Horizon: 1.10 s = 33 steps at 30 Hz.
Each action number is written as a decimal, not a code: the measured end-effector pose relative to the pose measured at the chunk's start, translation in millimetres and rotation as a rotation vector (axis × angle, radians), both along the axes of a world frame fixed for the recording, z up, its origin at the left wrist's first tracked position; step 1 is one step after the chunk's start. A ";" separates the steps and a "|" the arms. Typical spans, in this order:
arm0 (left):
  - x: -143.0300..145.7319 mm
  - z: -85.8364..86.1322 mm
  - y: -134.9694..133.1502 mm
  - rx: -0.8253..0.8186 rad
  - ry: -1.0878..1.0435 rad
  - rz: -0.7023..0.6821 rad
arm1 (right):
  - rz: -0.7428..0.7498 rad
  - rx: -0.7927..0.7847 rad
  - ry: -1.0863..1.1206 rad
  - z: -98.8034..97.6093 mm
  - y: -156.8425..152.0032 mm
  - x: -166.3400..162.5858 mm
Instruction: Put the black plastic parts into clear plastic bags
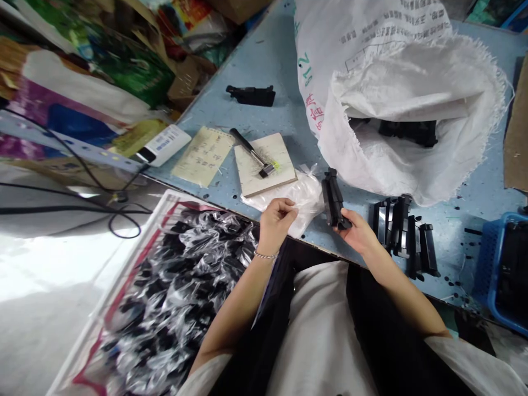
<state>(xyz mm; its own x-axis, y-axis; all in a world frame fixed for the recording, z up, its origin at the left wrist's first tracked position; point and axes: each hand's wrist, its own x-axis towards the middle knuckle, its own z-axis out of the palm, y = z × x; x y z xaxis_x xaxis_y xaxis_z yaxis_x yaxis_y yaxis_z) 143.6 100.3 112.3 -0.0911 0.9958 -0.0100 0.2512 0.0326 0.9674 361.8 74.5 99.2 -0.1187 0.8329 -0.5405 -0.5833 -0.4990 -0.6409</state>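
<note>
My left hand (277, 221) is closed in a pinch at the edge of a thin clear plastic bag (307, 201), one of a stack at the table's front edge. In my right hand (358, 235) is a black plastic part (333, 199), long and narrow, gripped by its lower end and tilted over the table. Just right of that hand, several similar black parts (402, 231) lie side by side. A small hammer (256, 155) rests on a pale square block (274, 159) beyond my left hand, and the block sits partly on the bags.
A large white woven sack (350, 154) gapes open, black parts (408, 132) inside. Another black part (251, 95) lies farther back. A crate (136, 258) of bagged black parts stands below left. A blue basket (489, 258) is at right; a handwritten paper (204, 157) lies left.
</note>
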 end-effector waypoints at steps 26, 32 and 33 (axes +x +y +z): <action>-6.7 -7.0 11.0 0.227 0.436 -0.079 | 0.321 -0.303 0.522 6.5 -38.4 13.4; -7.1 -15.9 18.5 0.174 0.416 -0.158 | 0.297 -0.226 0.541 22.6 -39.9 19.7; -6.1 -18.2 19.5 0.186 0.425 -0.207 | 0.298 -0.211 0.552 24.0 -38.6 18.1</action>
<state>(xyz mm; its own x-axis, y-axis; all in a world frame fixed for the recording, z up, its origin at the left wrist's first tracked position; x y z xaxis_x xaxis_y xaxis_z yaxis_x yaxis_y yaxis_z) 137.5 119.9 94.2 0.1514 0.9747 0.1643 0.6067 -0.2228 0.7631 379.9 36.0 123.2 -0.6343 0.6043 -0.4822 -0.6152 -0.7722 -0.1585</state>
